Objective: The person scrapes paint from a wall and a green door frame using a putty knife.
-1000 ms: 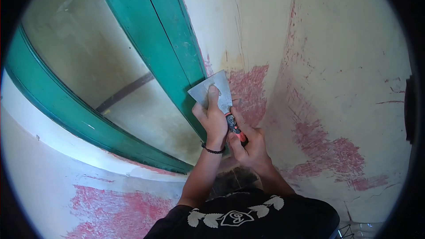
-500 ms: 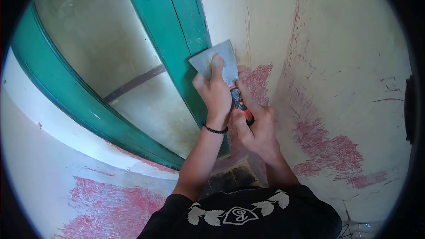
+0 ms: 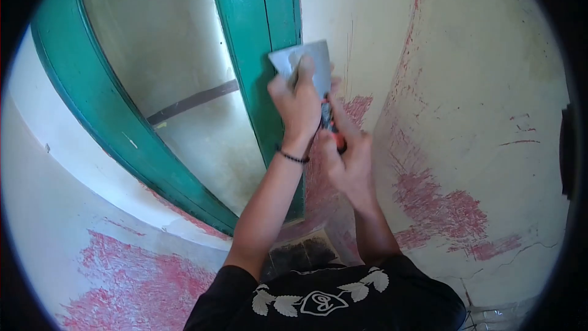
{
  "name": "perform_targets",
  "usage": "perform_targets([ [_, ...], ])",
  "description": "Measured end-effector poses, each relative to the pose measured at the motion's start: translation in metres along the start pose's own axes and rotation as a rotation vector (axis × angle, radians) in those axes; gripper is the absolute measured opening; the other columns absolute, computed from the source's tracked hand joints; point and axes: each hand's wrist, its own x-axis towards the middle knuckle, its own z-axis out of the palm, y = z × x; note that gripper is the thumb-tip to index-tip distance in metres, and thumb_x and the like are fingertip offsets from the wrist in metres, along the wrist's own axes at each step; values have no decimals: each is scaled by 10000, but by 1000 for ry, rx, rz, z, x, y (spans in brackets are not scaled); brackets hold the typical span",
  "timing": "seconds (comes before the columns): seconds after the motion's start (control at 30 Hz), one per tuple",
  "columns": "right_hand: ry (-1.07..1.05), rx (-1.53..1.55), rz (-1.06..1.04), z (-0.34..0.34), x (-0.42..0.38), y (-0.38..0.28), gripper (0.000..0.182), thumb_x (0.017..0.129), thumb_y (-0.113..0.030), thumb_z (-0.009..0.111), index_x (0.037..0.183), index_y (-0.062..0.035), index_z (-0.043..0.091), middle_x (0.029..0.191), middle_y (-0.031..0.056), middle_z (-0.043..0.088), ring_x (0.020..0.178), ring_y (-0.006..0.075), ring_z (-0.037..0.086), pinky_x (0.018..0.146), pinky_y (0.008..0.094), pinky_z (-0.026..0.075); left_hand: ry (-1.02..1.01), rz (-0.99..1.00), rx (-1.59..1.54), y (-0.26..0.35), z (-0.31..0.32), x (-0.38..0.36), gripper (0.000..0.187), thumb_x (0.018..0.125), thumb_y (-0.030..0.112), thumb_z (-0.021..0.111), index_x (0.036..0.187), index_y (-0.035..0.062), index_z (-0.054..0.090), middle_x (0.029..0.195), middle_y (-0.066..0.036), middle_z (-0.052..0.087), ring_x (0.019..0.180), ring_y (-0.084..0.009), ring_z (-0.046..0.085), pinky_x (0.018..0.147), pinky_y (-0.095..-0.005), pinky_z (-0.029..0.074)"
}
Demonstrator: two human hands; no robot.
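Observation:
A wide metal scraper [image 3: 320, 68] with a black and red handle lies against the wall beside the green frame [image 3: 252, 30], its blade edge pointing up. My left hand [image 3: 299, 101] grips the blade, with the thumb on its face and other fingers partly hidden behind it. A dark braided bracelet [image 3: 293, 154] circles the left wrist. My right hand [image 3: 349, 159] is closed round the handle, one finger stretched along it towards the blade. Scratched pink-red patches [image 3: 358, 108] show on the wall just right of the blade.
The cream wall [image 3: 478, 73] curves away on the right, with more scraped red patches [image 3: 447, 208] and cracks. Glass panes [image 3: 153, 30] fill the green frame on the left. A large pink patch [image 3: 135, 282] marks the lower left wall. Dark tiles [image 3: 303, 255] show below my arms.
Both hands and the scraper have moved slightly up in view. The frame and the walls have shifted too, as the head view has turned a little.

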Motion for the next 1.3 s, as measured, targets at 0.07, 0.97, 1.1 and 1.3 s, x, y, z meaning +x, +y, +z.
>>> perform_targets([
  [0.07,-38,-11,29,-12,12,-11,566,870,-99,596,1398,81,499,612,194,571,522,274,644,560,372,510,-12,-19,-35,16,13,3,322,987,233,608,1073,-76,636,894,-181,723,655,-236,709,557,-314,555],
  [0.97,110,-101,-84,-28,81,-68,514,853,-72,533,1305,173,529,569,191,493,539,135,535,556,349,478,-108,143,-110,68,66,66,223,967,113,545,1002,-94,620,817,-200,696,572,-272,681,474,-344,538],
  [1.1,145,-96,-137,-22,80,-57,513,855,-88,526,1305,158,537,578,196,482,530,144,530,551,356,473,-95,210,-106,65,70,70,198,951,89,539,957,-92,622,808,-205,690,573,-278,678,471,-355,542],
  [1.3,185,-144,-178,-41,125,-86,520,872,-135,540,1365,32,564,642,6,337,609,73,377,553,285,360,-105,298,-66,85,99,111,199,941,66,510,954,-102,616,803,-212,686,582,-289,682,480,-359,558],
])
